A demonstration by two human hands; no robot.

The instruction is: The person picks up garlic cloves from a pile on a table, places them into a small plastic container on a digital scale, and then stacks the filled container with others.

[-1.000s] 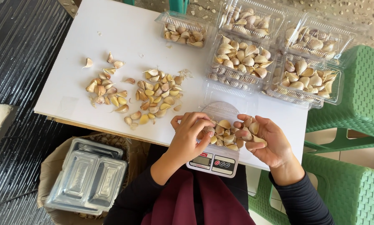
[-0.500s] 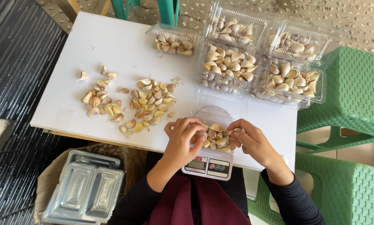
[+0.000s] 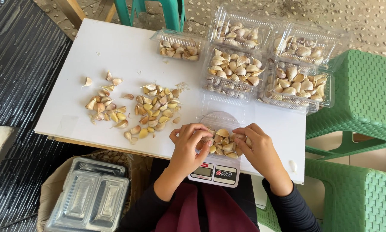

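Five clear lidded tubs [image 3: 234,71] of garlic crowd white table [image 3: 115,51].

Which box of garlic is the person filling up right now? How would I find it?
Look at the white rectangular table top, then its near edge, where a small white kitchen scale sits. On it rests a clear plastic box of garlic cloves, between the left hand and right hand. No other box sits on a scale.
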